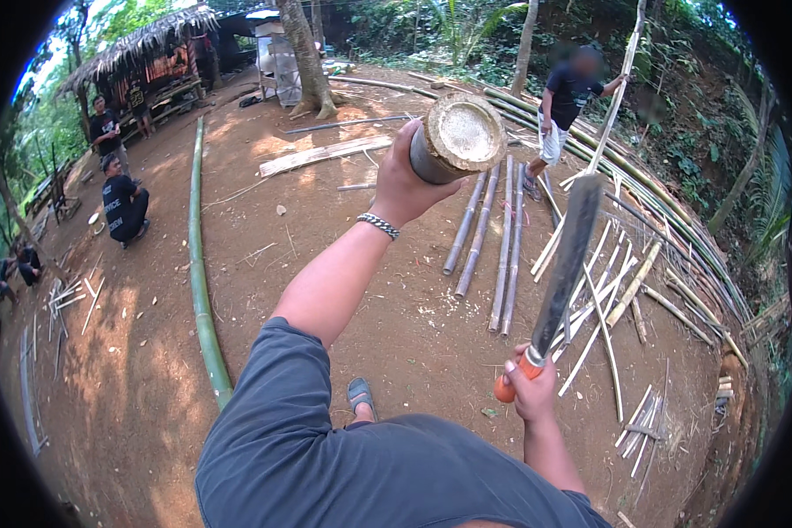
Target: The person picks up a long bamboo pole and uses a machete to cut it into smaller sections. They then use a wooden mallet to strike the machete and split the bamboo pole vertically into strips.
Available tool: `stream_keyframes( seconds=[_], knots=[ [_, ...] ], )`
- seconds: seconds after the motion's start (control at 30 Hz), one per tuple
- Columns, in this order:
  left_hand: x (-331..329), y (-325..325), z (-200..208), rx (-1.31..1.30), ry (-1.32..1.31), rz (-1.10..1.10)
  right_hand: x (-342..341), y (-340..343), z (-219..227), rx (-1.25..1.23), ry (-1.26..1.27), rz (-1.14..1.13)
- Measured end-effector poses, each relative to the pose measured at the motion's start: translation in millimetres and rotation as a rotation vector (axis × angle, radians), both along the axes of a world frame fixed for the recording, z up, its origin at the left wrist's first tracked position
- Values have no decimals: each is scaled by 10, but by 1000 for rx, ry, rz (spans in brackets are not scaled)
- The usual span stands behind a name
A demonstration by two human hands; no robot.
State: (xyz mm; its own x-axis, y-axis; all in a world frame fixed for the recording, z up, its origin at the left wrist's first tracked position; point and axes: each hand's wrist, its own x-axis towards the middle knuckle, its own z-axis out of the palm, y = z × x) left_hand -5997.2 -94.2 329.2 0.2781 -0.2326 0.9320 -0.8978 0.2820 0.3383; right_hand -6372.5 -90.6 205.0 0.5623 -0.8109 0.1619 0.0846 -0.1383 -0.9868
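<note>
My left hand (402, 185) is raised ahead of me, its fingers wrapped round a thick bamboo section (463, 134). The pale cut end of the bamboo faces me, with a light round surface inside a rough brown rim. A chain bracelet (379, 225) circles my left wrist. Lower and to the right, my right hand (534, 387) grips a machete by its orange handle (517, 377). The dark, broad machete blade (568, 273) points up and away, to the right of the bamboo section and apart from it.
Dark bamboo poles (493, 238) and split strips (603, 308) lie ahead and right. A long green pole (201, 264) runs along the left. One person (570, 101) stands at the far right holding a tall pole; another (121, 202) squats at left. A thatched hut (150, 66) stands behind.
</note>
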Motion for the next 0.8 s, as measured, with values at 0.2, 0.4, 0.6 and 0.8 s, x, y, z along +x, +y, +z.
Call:
stream_keyframes(
  seconds=[0.2,0.4,0.6,0.8],
  knots=[
    [-398,-204,-68,107,-75,-129,-94,185,980,-321,-484,57],
    [-705,-434,-208,132,-134,-200,-184,348,1103,-327,-442,0],
    [-990,-654,-396,129,-164,-232,-266,180,788,149,120,67],
    [-1139,-762,-573,169,-166,-296,-475,137,489,143,125,47]
  ],
)
